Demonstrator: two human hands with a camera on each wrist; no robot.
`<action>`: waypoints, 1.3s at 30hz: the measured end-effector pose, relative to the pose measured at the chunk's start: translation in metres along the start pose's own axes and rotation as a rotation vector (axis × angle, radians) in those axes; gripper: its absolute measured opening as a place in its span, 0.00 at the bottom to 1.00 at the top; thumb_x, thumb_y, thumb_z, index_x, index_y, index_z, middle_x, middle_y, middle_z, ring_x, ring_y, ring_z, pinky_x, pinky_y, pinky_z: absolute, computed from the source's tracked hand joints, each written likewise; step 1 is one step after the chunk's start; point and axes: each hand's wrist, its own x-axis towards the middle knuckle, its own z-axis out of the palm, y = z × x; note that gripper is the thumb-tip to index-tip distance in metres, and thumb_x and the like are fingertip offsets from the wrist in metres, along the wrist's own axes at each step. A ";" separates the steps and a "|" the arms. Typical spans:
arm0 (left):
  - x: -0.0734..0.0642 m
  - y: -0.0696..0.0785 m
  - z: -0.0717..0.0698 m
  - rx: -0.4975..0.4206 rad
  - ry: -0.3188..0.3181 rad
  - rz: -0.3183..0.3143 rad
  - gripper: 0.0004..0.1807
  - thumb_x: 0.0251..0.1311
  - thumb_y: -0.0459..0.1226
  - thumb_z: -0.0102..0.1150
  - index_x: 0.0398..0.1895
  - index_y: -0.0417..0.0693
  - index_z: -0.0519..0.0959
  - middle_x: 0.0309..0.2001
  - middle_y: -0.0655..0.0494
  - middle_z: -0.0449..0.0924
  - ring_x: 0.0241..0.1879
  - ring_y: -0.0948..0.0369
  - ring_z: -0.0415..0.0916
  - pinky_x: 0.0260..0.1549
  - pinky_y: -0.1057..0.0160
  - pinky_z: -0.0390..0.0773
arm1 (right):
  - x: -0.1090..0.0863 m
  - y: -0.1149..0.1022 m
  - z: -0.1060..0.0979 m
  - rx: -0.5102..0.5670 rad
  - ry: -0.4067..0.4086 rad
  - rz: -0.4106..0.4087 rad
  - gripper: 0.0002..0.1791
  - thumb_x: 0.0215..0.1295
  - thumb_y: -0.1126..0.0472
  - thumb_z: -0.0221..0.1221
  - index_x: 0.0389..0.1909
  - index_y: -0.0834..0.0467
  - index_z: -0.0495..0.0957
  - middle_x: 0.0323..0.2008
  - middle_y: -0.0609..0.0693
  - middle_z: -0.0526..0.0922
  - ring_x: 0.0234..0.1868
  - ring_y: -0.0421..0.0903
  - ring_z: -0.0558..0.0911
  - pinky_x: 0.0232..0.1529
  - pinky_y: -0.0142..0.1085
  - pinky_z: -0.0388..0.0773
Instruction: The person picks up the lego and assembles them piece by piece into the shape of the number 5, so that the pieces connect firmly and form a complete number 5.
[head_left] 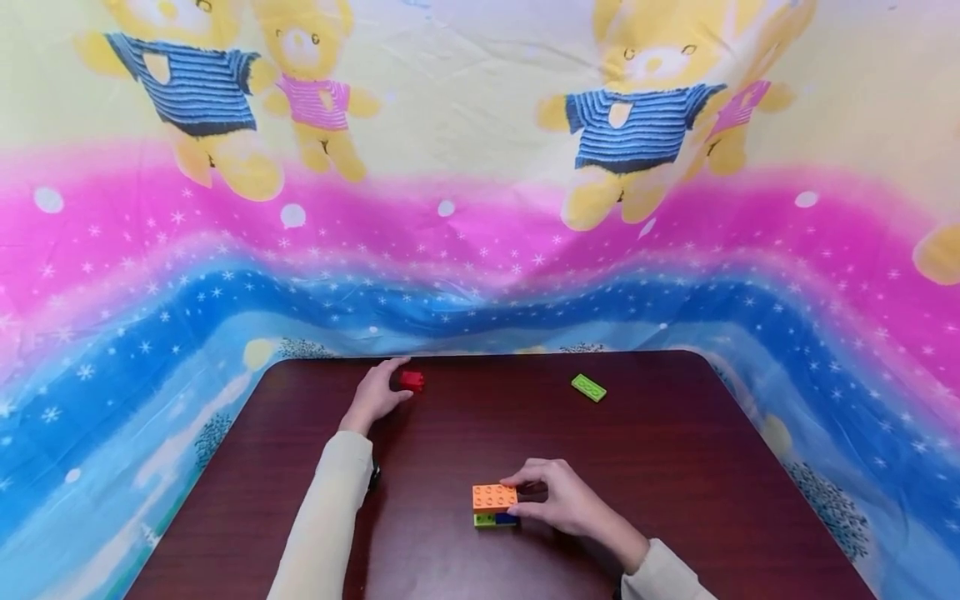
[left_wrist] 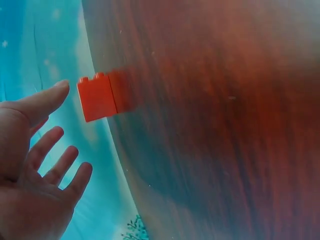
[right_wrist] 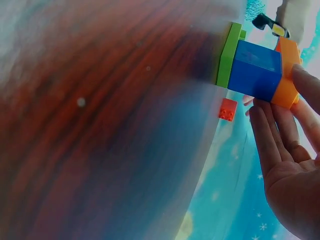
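Observation:
My left hand [head_left: 377, 393] reaches to the far left part of the table, its thumb and fingers spread around a red toy brick [head_left: 412, 381]. In the left wrist view a gap shows between the thumb tip and that brick [left_wrist: 97, 98]. Nearer to me stands a small stack: a light green plate [right_wrist: 229, 57] at the bottom, a blue brick [right_wrist: 256, 70] on it and an orange brick [head_left: 493, 497] on top. With thumb and fingertips, my right hand [head_left: 564, 497] pinches the orange brick at its right end.
A separate light green plate [head_left: 588, 387] lies flat at the back right of the dark brown table [head_left: 675, 467]. Close behind the table's far edge hangs a curtain [head_left: 465, 250] printed with teddy bears.

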 end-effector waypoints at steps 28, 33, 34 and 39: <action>0.008 -0.006 0.026 0.056 0.013 -0.040 0.23 0.65 0.37 0.70 0.60 0.42 0.77 0.56 0.41 0.81 0.51 0.47 0.78 0.57 0.45 0.80 | 0.000 0.001 0.001 0.002 0.015 -0.021 0.19 0.61 0.52 0.74 0.54 0.44 0.87 0.41 0.36 0.84 0.42 0.41 0.84 0.46 0.37 0.86; 0.005 -0.002 0.025 0.037 0.025 -0.036 0.21 0.65 0.36 0.70 0.59 0.42 0.77 0.55 0.42 0.82 0.50 0.48 0.78 0.56 0.46 0.81 | 0.000 0.002 0.003 -0.005 0.029 -0.044 0.19 0.61 0.52 0.74 0.54 0.44 0.87 0.41 0.37 0.85 0.42 0.42 0.84 0.46 0.39 0.87; 0.004 -0.002 0.025 0.034 0.025 -0.034 0.21 0.65 0.36 0.70 0.59 0.43 0.77 0.55 0.42 0.82 0.49 0.48 0.78 0.56 0.46 0.81 | 0.000 0.003 0.003 -0.007 0.029 -0.045 0.19 0.61 0.52 0.74 0.54 0.44 0.87 0.41 0.37 0.85 0.42 0.42 0.84 0.46 0.39 0.87; 0.003 0.002 0.026 0.025 0.030 -0.014 0.22 0.64 0.37 0.71 0.59 0.44 0.78 0.55 0.44 0.83 0.51 0.49 0.79 0.57 0.46 0.81 | 0.000 0.004 0.001 -0.008 0.016 -0.030 0.19 0.62 0.51 0.74 0.54 0.44 0.87 0.42 0.36 0.85 0.42 0.40 0.84 0.46 0.36 0.86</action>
